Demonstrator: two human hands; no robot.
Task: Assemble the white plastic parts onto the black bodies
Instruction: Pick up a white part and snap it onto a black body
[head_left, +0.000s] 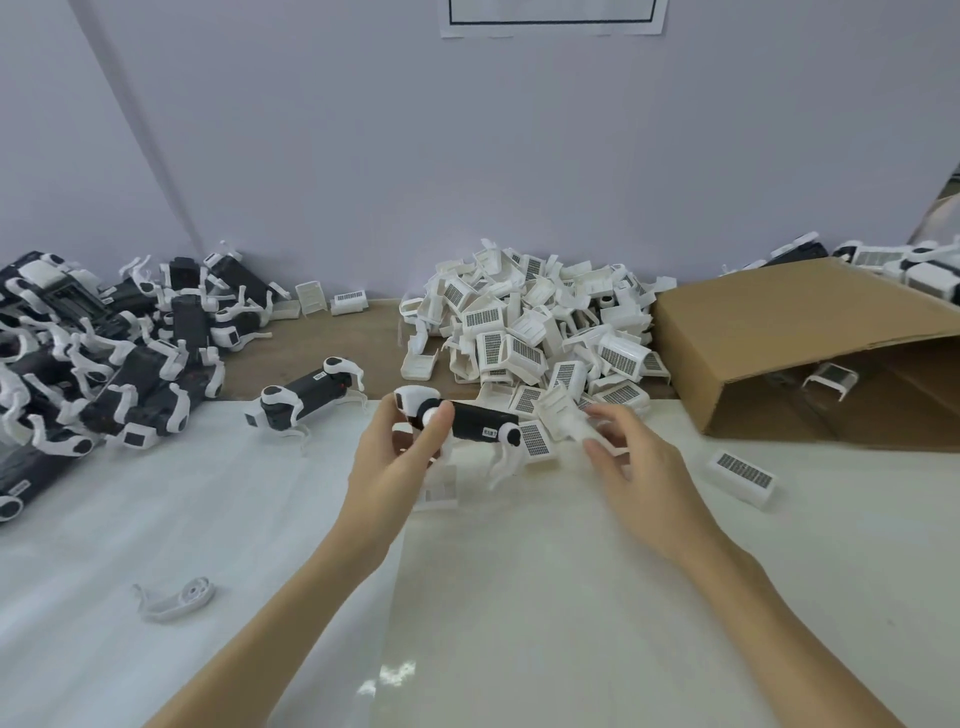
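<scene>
While gripped by the left hand (400, 457), the black body (480, 418) is laid crosswise; a white part (558, 415) is pinched by the right hand (631, 465) at its right end.

Two hands: the left hand (395, 462) grips one black body (467, 418); the right hand (631, 467) pinches one white part (561, 415). Beyond the right hand, a heap of white parts (535, 327), perhaps several dozen. Left of the left hand: one standing body (306, 395), a pile of bodies (104, 353) too tangled to count, one loose leg piece (174, 600). One cardboard box (810, 338), right.
</scene>
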